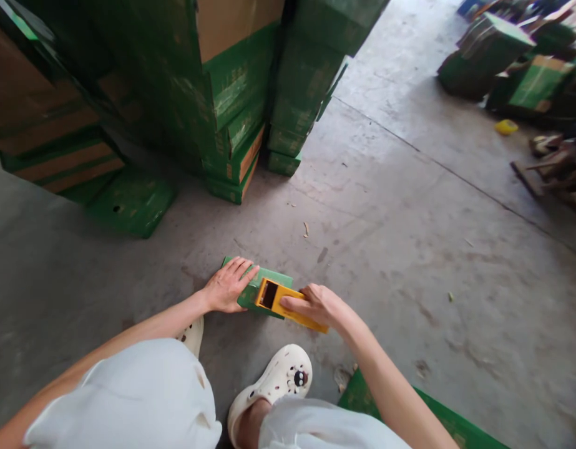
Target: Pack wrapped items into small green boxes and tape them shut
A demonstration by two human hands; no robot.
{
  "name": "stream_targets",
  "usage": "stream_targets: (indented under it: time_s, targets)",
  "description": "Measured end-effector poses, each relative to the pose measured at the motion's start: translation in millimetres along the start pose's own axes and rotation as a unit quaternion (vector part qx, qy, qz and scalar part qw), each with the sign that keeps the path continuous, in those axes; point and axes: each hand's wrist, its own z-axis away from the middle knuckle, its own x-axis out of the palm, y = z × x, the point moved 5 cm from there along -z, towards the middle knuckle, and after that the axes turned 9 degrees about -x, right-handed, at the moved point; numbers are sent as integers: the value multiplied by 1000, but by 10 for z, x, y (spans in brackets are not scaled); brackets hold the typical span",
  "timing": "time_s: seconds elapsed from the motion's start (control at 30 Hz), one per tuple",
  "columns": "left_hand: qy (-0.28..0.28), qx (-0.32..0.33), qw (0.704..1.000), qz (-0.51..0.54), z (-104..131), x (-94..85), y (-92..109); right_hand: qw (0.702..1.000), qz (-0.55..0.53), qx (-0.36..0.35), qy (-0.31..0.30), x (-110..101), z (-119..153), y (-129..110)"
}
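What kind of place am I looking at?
Probably a warehouse or packing area: tall stacks of green cardboard boxes, a bare concrete floor, and more boxes piled further off.

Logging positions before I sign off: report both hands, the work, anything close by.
Left hand flat on small green carton. Right hand gripping yellow hand tool at carton's right end. White clog close by; green carton stack beyond.
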Motion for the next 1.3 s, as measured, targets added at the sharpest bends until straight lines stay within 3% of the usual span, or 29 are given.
stream_targets:
  time_s: [0.1, 0.2, 0.4, 0.5, 0.7, 0.8, 0.9, 1.0, 1.1, 1.2, 1.3]
  targets:
    - [-10, 17, 1000, 4, -3, -2, -1, 999, -8, 29, -18, -4, 149, 220]
    - [-17, 11, 1000, 12, -4, -6, -21, 998, 10, 52, -24, -1, 175, 296]
    - [-30, 5, 999, -18, 2, -2, 43, 993, 70, 93, -12, 19, 62, 198]
    - [-47, -10, 998, -43, -88, 76, 181, 992, 83, 95, -10, 14, 20, 94]
    - [-56, 23, 998, -11, -300, 199, 490, 992, 58, 108, 4, -37, 68, 18]
    - [-56, 36, 998, -9, -199, 147, 441, 994, 42, 101, -3, 44, 186, 14]
    - [-70, 47, 996, -22, 6, 29, 255, 996, 35, 86, -13, 210, 218, -102]
    - [-90, 51, 994, -45, 166, -104, 76, 997, 30, 65, -15, 313, 95, -304]
    - [-100, 35, 991, -77, 229, -126, 30, 998, 29, 50, -23, 310, -59, -439]
    - [-78, 11, 993, -85, 252, -47, 69, 999, 14, 34, -29, 315, -73, -399]
    - [-54, 11, 996, -70, 285, 25, 85, 999, 1, 25, -26, 385, 119, -144]
